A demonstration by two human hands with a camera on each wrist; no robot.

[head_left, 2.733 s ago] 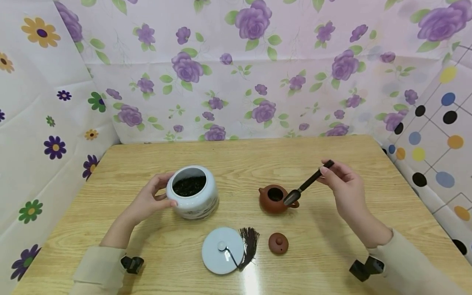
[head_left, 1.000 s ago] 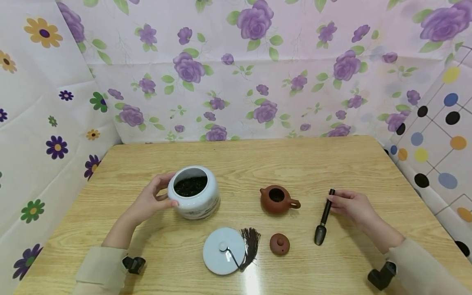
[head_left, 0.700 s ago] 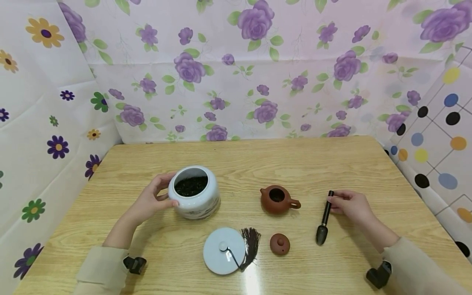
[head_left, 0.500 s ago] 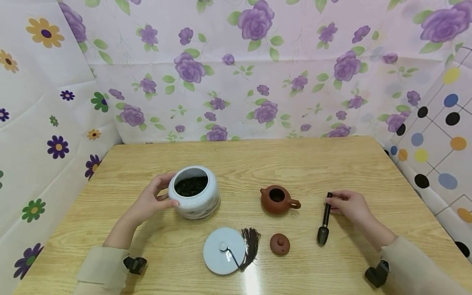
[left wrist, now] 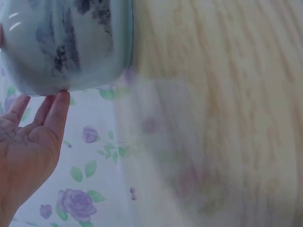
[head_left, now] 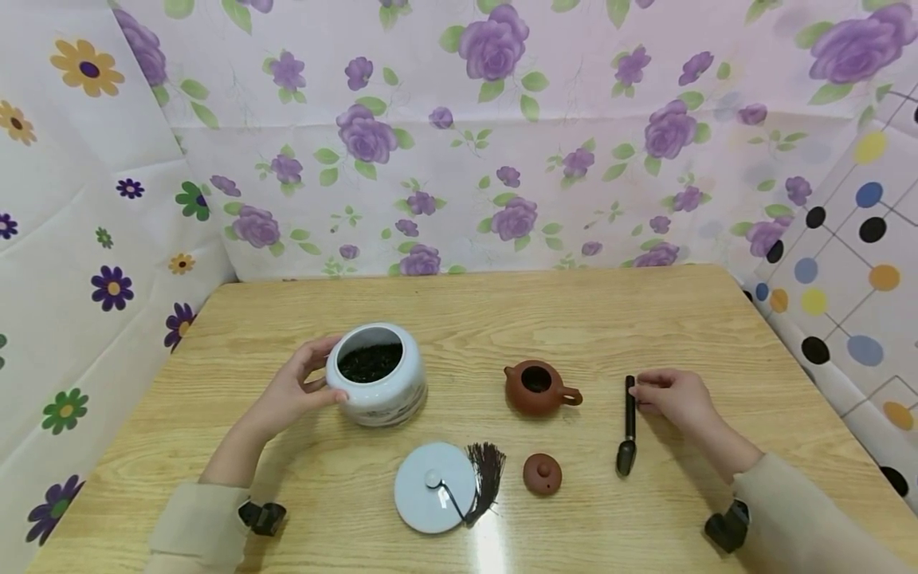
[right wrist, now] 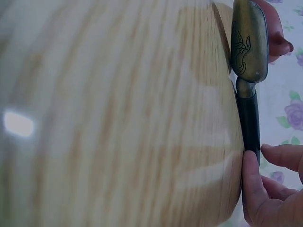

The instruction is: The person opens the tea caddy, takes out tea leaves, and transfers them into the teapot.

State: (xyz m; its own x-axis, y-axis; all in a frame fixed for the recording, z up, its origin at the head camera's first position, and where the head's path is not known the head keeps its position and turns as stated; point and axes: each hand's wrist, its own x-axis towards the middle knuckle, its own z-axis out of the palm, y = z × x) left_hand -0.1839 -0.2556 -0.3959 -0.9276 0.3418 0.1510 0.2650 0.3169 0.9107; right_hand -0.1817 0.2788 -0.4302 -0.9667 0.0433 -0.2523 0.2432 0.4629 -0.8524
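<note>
In the head view, my left hand [head_left: 297,388] grips the side of a white porcelain tea jar [head_left: 383,395], tilted toward me, with dark tea leaves [head_left: 369,363] inside. The left wrist view shows fingertips against the jar's base [left wrist: 66,56]. A dark-handled tea scoop [head_left: 629,418] lies on the table, its bowl toward me. My right hand [head_left: 674,399] is beside its handle; in the right wrist view a finger touches the handle [right wrist: 248,118] and the thumb tip [right wrist: 267,150] stands just off it. A brown clay teapot [head_left: 534,402] sits lidless between the hands.
A pale jar lid [head_left: 423,506] with a dark tassel [head_left: 488,478] lies at the front. The small teapot lid [head_left: 543,474] is right of it. All rest on a wooden table [head_left: 459,311], enclosed by flowered and dotted cloths [head_left: 445,191].
My right hand has brought the scoop from above the teapot down to the table at its right. Lately the handle end swung slightly left and the thumb eased off. The left hand stayed on the jar.
</note>
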